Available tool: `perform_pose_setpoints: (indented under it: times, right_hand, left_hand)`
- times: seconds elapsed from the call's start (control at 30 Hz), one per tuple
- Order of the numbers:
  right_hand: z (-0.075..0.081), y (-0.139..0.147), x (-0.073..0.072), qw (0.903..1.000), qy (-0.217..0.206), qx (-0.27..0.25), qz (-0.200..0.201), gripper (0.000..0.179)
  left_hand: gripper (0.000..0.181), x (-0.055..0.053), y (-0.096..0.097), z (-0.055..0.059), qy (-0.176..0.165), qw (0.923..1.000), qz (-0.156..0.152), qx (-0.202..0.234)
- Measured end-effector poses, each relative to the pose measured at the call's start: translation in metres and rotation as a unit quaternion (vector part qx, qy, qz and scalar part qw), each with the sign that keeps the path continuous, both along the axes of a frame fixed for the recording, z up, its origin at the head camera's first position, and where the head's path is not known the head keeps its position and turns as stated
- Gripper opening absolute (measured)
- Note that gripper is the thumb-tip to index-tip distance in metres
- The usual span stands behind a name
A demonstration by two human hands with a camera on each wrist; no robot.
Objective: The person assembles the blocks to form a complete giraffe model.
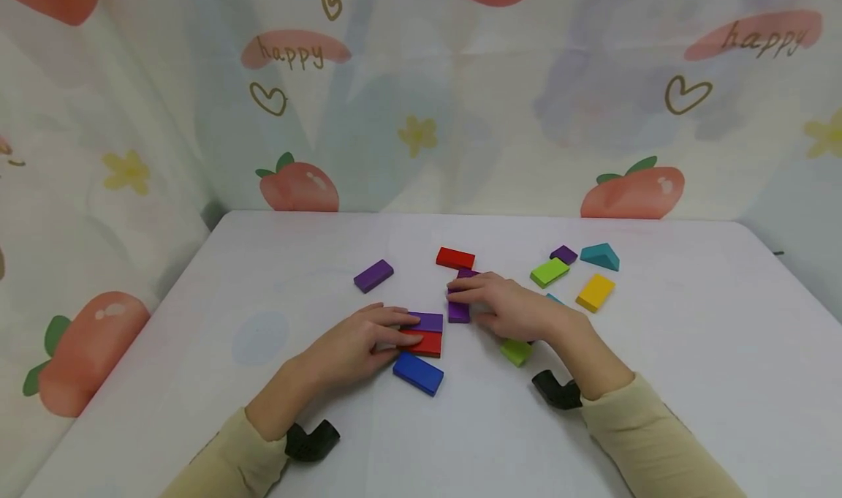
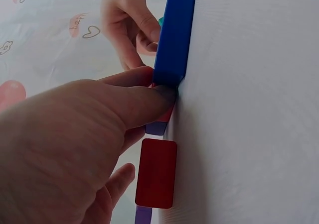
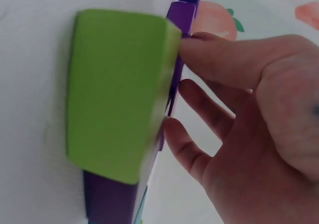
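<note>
My left hand [image 1: 358, 341] reaches over a purple block [image 1: 427, 322] and a red block [image 1: 427, 344] lying side by side. Its thumb and index finger pinch the red block, while another finger lies on the purple one. Just in front is a blue block [image 1: 418, 374], large in the left wrist view. Another red block [image 2: 156, 174] sits below the left fingers there. My right hand [image 1: 516, 308] holds a dark purple block [image 1: 459, 312] between thumb and fingers, its other fingers spread. A green block [image 3: 117, 94] stands close by that hand, partly covered in the head view.
Behind the hands lie a red block [image 1: 455, 257] and a purple block [image 1: 373, 276]. Farther right are a green block [image 1: 550, 272], a yellow block [image 1: 595, 292], a teal block [image 1: 600, 256] and a small purple block [image 1: 563, 254]. A patterned curtain [image 1: 500, 118] hangs behind the white table [image 1: 691, 352].
</note>
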State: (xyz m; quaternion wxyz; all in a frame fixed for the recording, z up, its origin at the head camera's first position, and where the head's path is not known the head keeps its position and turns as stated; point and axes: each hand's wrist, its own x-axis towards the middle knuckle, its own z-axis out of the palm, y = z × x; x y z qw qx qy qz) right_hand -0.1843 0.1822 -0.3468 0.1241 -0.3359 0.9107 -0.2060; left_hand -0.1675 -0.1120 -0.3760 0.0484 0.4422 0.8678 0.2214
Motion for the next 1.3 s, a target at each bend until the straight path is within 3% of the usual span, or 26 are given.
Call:
perform_pose_setpoints:
  times: [0.3,0.63,1.07,1.3]
  right_hand:
    - [-0.002,0.000,0.001,0.9987,0.050,0.008,-0.004,0.045]
    - [-0.004,0.000,0.002,0.9981,0.055,0.019,-0.023,0.039]
    - [0.000,0.004,0.034,0.9969,0.045,0.031,-0.057,0.040]
    - [0.001,0.002,0.040,0.9984,0.042,0.021,-0.030,0.037]
  left_hand:
    - [0.037,0.002,0.000,0.001,0.004,0.9999,0.007,-0.016]
    - [0.038,0.002,0.000,0.000,-0.009,0.9999,0.006,-0.013]
    - [0.039,0.003,-0.003,0.003,0.001,0.9996,0.008,-0.026]
    - [0.038,0.001,-0.002,0.001,0.005,0.9997,-0.005,-0.023]
